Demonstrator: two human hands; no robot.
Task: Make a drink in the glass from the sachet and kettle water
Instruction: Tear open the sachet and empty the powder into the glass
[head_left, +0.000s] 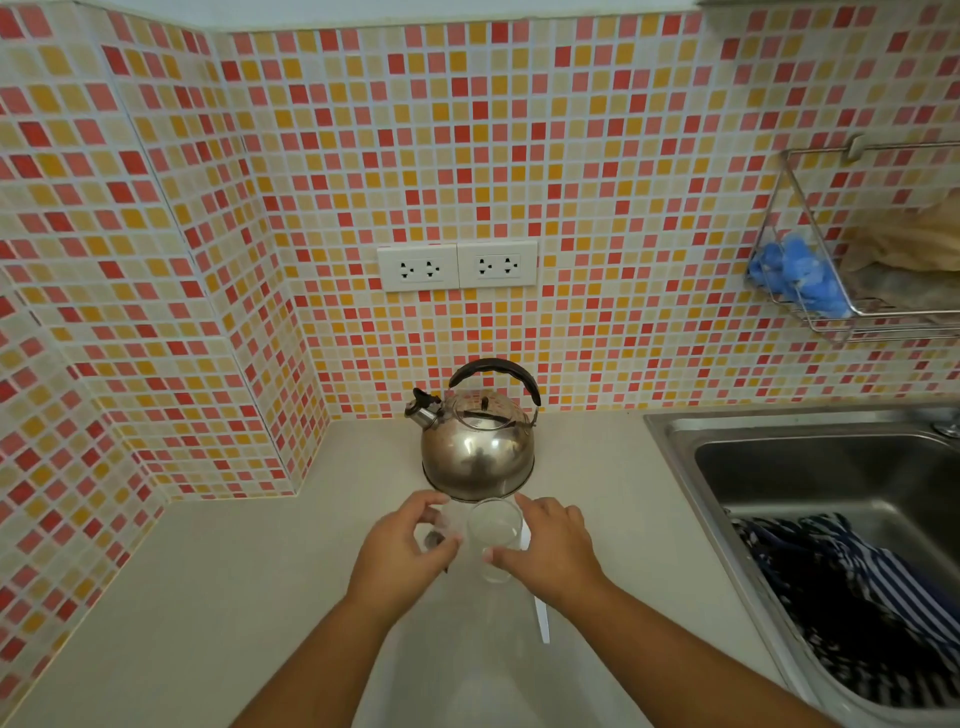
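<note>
At the frame's lower centre my right hand (545, 545) wraps the clear glass (493, 535) on the counter (208, 597), just below the steel kettle (478, 452). My left hand (405, 551) pinches something small and blurred beside it; I cannot tell what.

The kettle (477, 457) is polished metal, mirror-glossy, with a black matt handle. The glass (494, 535) is clear and smooth. The worktop (208, 597) looks pale and matt. The sink (810, 467) is brushed steel, holding striped cloth (852, 597).
</note>
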